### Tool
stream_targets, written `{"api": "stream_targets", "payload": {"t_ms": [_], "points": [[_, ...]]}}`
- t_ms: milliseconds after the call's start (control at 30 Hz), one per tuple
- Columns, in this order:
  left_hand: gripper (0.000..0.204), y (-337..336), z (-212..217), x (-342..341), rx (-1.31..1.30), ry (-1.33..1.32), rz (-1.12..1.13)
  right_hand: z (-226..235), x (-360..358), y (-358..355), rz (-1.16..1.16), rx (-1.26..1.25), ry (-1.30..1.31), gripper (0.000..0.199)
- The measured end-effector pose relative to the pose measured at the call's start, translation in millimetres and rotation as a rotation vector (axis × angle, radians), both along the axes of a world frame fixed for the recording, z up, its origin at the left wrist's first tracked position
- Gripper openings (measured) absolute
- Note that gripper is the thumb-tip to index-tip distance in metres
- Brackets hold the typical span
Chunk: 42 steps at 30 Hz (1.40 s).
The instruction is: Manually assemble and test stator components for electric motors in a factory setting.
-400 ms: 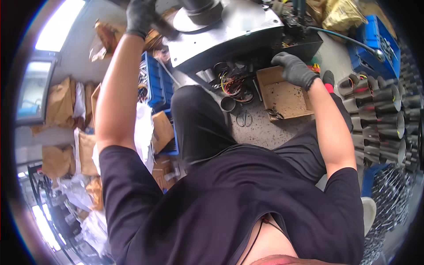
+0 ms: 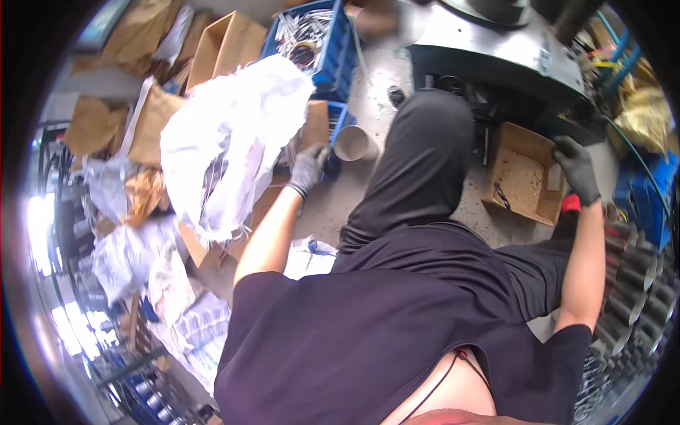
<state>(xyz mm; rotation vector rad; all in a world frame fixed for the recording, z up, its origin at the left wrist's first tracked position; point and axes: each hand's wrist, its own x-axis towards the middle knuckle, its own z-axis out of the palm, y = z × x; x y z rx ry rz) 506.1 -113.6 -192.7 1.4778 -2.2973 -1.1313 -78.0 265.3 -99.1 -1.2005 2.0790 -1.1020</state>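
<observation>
My left hand (image 2: 309,170), in a dark grey glove, is beside a brown cardboard piece (image 2: 315,126) and a short metal cylinder (image 2: 355,144). Its fingers are curled in, and whatever they may hold is hidden. At the right, my gloved right hand (image 2: 577,171) is by the far right corner of an open cardboard box (image 2: 523,173). The fingers there are loosely bent, with nothing visible in them. Small dark bits and a dark-handled tool (image 2: 501,197) lie in the box. A large white woven sack (image 2: 234,142) bulges up left of my left hand.
A machine with a pale metal top (image 2: 489,42) stands ahead, over dark clutter. Blue crates (image 2: 340,57) with metal parts are at the far left, near an open wooden-coloured box (image 2: 225,49). Stacked metal tubes (image 2: 630,276) line the right, with a blue bin (image 2: 644,188) behind them.
My view has swung left. My left hand has come down from beside the machine top to the cardboard near the sack. My right hand remains by the cardboard box.
</observation>
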Motion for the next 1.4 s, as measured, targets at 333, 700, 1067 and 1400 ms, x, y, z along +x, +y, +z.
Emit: {"api": "stream_targets", "payload": {"t_ms": [333, 700, 1067, 1400], "points": [[0.077, 104.2, -87.2, 28.0, 0.077, -0.067, 0.176, 53.4, -43.6, 74.5, 0.031, 0.196, 0.352, 0.039], [0.063, 38.1, -156.4, -79.1, -0.251, -0.174, 0.272, 231.4, 10.6, 137.4, -0.560, 0.021, 1.306, 0.019], [0.040, -19.5, -26.0, -112.4, 0.066, 0.716, 0.349, 253.7, -95.1, 101.9, -0.843, -0.133, 1.098, 0.028], [0.026, -32.5, 281.4, -313.8, -0.471, 1.170, -0.161, 310.9, -236.0, 43.4, -0.954, 0.301, 0.951, 0.034]]}}
